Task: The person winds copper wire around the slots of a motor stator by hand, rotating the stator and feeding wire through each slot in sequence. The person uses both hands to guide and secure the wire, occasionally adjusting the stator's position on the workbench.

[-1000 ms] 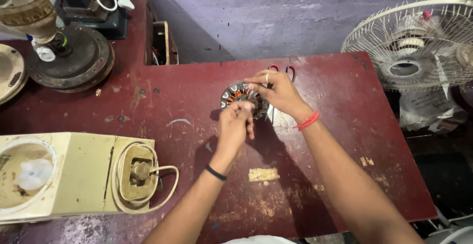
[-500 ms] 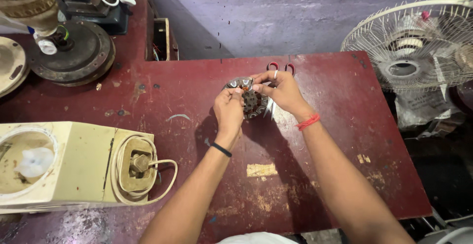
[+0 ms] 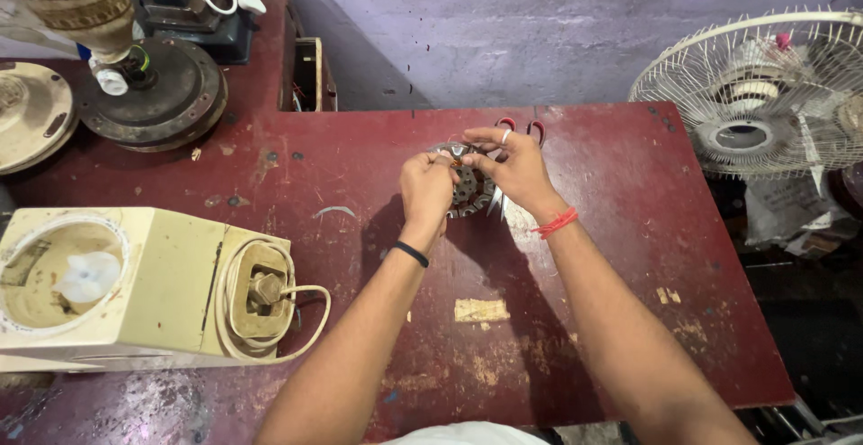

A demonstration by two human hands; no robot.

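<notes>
Hands and as before, each grip closed on the round motor winding above table.

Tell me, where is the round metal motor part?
The round motor part is mid-table in the head view, held between the left hand and right hand, by red-handled scissors.

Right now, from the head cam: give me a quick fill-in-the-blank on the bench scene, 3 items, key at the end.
1. Both hands, left hand and right hand, hold a round motor stator above the dark ____ table.
2. The right wrist wears a red thread; the left wrist wears a ____ band.
3. The cream appliance with a cord wound on its end lies to the person's ____.

Missing words: red; black; left
</notes>
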